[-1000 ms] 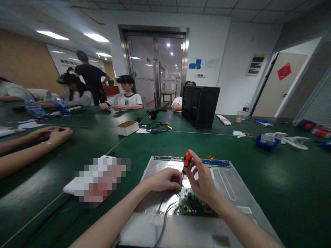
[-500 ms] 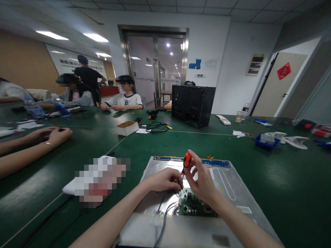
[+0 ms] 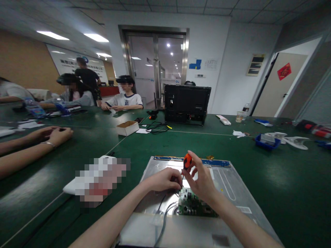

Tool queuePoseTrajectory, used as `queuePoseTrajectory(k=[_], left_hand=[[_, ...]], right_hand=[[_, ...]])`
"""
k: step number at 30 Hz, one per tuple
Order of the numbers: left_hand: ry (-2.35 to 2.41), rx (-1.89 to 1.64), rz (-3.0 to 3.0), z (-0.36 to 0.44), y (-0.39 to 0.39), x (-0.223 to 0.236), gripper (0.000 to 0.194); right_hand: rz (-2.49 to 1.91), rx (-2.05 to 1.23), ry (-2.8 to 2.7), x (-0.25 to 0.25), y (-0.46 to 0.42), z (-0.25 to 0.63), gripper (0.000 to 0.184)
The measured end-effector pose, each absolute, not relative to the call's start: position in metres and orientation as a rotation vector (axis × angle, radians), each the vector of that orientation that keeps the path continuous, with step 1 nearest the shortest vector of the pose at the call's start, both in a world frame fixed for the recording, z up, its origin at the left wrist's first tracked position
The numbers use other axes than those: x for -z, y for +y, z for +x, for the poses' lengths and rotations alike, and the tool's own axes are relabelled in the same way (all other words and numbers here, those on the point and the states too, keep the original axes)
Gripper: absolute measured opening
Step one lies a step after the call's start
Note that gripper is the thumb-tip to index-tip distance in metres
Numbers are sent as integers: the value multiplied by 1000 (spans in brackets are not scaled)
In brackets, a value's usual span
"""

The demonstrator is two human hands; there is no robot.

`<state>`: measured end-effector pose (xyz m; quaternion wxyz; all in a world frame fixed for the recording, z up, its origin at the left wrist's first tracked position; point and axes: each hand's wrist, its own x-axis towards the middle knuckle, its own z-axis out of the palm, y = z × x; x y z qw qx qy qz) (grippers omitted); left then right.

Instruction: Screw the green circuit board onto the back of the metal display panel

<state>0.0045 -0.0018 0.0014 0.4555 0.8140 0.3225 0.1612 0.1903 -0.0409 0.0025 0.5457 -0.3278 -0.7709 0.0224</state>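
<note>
A flat metal display panel (image 3: pixel 227 193) lies before me with a green circuit board (image 3: pixel 187 203) on its middle. My right hand (image 3: pixel 200 175) is closed on a small orange and black screwdriver (image 3: pixel 187 161), held upright with its shaft pointing down to the board's upper left corner. Close beside that tip, my left hand (image 3: pixel 168 179) has its fingers curled together at the board's edge; what they pinch, if anything, is hidden. A grey cable (image 3: pixel 164 224) runs over the panel's near part. Along the far edge is a narrow blue circuit strip (image 3: pixel 217 162).
Left of the panel lies a blurred white packet (image 3: pixel 74 186). Another person's hands (image 3: pixel 58 136) rest farther left. Beyond are a small open box (image 3: pixel 127 128), a coiled black cable (image 3: pixel 157 127) and a black monitor housing (image 3: pixel 187 103). A blue tray (image 3: pixel 267 142) stands at the right.
The black monitor housing across the table has turned and shifted slightly left. The standing person in the background has turned. My hands and the screwdriver stay almost in place.
</note>
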Motion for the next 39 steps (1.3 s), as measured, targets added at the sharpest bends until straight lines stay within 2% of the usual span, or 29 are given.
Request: queuePoseTrajectory(k=[10, 39], left_hand=[[791, -395, 1994, 5, -2, 0, 7], [768, -406, 1982, 4, -1, 2, 8]], right_hand=[[-782, -118, -1848, -4, -43, 190, 65], [-745, -115, -1861, -4, -43, 190, 65]])
